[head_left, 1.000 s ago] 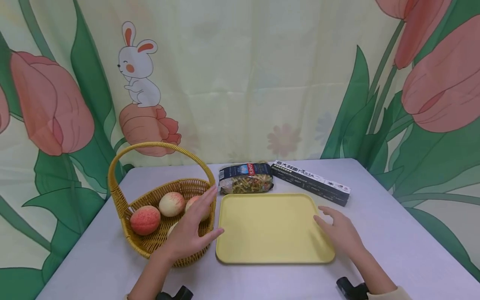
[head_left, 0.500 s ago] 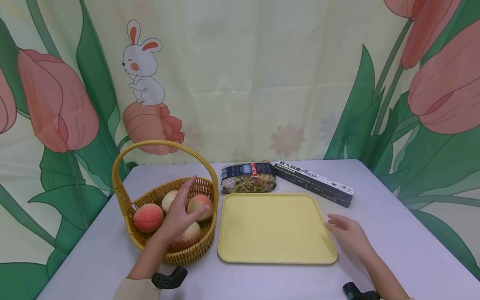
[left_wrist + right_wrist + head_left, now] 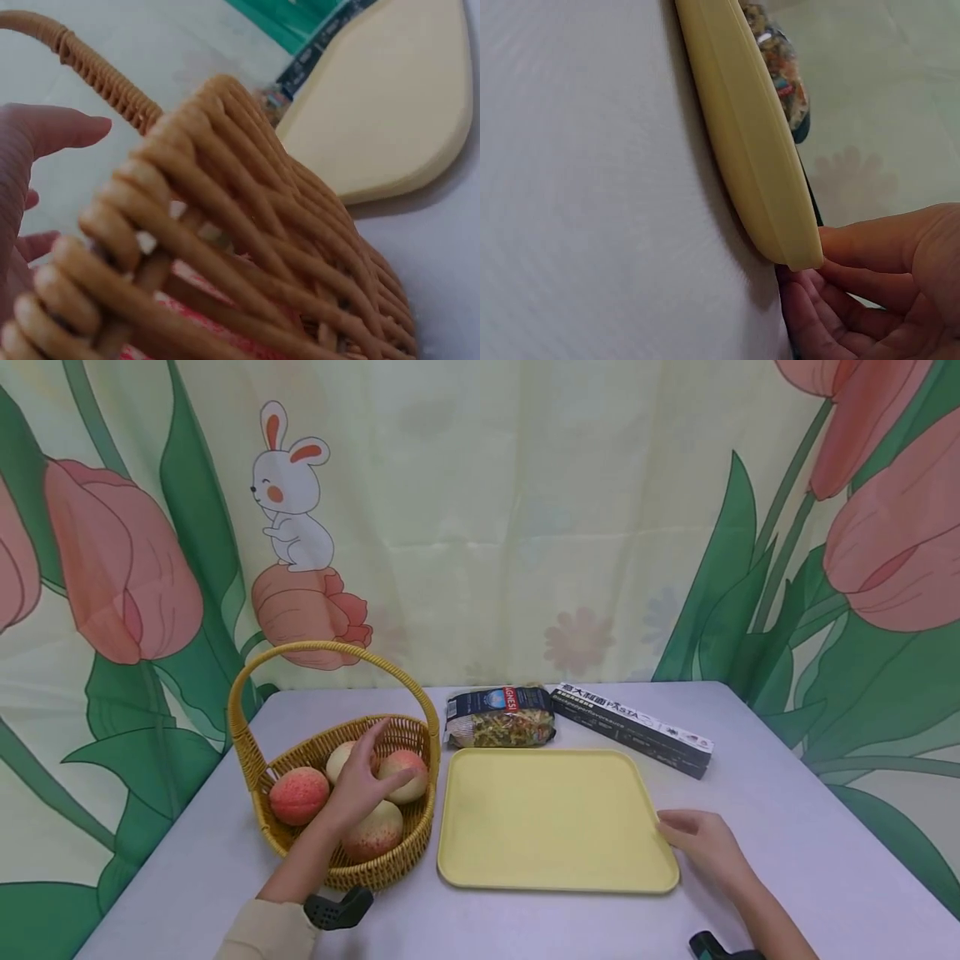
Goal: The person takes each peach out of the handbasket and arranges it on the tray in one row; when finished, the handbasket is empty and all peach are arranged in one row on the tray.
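Several peaches lie in a woven basket point(image 3: 405, 864) with a tall arched handle, on the left of the table. One is deep pink point(image 3: 298, 796); a paler peach point(image 3: 405, 774) sits at the right. Over them hovers my left hand point(image 3: 358, 789), thumb and fingers spread apart and nothing between them. In the left wrist view its fingers show beyond the basket's rim point(image 3: 180, 150). My right hand point(image 3: 708, 847) pinches the right edge of a yellow rectangular tray point(image 3: 555, 818). The right wrist view has the thumb at the tray's rim point(image 3: 757, 150) and curled fingers beneath.
Behind the tray lies a bag of pasta point(image 3: 501, 718), beside a long dark pasta box point(image 3: 633, 731) set at a slant. A white cloth covers the table point(image 3: 555, 927). A printed curtain point(image 3: 480, 527) hangs at the back.
My left hand has shifted left, from the basket's right side to over the peaches. The right hand has come nearer along the tray's right edge and taken hold of it.
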Motion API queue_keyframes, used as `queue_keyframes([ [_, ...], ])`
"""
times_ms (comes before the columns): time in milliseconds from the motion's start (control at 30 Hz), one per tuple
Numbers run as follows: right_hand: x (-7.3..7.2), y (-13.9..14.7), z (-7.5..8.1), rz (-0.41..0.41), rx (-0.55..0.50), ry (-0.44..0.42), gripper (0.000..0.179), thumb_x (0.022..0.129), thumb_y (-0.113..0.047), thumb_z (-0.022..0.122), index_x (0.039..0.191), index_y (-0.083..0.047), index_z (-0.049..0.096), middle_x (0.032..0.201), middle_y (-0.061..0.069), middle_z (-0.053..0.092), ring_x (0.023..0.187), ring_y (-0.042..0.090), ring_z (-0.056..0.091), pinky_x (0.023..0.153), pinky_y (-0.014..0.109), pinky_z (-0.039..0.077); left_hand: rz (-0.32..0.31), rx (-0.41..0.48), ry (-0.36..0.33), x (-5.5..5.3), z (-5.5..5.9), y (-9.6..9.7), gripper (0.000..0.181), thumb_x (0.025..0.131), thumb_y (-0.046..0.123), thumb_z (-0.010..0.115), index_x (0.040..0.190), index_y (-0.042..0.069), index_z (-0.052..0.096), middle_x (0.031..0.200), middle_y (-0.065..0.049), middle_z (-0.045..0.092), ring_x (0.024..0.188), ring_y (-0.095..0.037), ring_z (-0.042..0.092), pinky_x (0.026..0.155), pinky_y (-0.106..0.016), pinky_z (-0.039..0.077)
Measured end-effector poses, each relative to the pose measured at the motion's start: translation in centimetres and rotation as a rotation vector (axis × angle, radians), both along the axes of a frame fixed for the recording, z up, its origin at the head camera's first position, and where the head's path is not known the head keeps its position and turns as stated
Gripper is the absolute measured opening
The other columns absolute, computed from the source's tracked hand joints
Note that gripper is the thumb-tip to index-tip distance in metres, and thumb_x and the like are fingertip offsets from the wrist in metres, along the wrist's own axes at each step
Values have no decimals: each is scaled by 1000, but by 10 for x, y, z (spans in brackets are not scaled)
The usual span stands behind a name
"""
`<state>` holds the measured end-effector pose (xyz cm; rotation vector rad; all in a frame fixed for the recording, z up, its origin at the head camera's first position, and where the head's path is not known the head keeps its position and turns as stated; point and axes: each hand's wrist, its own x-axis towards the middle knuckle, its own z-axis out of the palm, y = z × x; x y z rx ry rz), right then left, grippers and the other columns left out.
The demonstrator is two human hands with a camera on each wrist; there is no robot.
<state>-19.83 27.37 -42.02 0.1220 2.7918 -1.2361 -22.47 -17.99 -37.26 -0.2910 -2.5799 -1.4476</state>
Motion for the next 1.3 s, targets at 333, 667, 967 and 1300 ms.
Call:
queue_keyframes([
  [333, 2, 4, -2, 2, 37, 32, 42, 89, -21, 58, 115, 11, 56, 117, 30, 53, 114, 48, 41, 90, 57, 36, 11, -113, -82, -8, -9, 6, 86, 78, 29, 73, 144, 7, 23, 146, -18, 22, 131, -36, 24, 96, -56, 32],
  [667, 2, 5, -2, -7, 27, 23, 44, 88, -22, 59, 116, 11, 55, 117, 30, 53, 113, 48, 42, 90, 57, 36, 27, -138, -94, -12, -13, 7, 81, 75, 23, 75, 140, 2, 31, 138, -22, 34, 125, -37, 33, 92, -52, 38],
  [967, 1, 5, -4, -4, 24, 24, 46, 88, -25, 59, 117, 11, 54, 118, 29, 53, 112, 48, 43, 90, 57, 36, -1, -147, -118, -14, -13, 3, 77, 74, 21, 76, 135, -2, 36, 130, -22, 43, 115, -36, 45, 88, -50, 41],
  [1300, -1, 4, -6, 7, 25, 31, 45, 89, -25, 58, 117, 10, 55, 119, 30, 52, 113, 48, 42, 90, 58, 35, 24, -145, -113, -12, -13, 1, 69, 69, 18, 80, 124, 2, 42, 115, -17, 53, 99, -30, 54, 79, -46, 46],
])
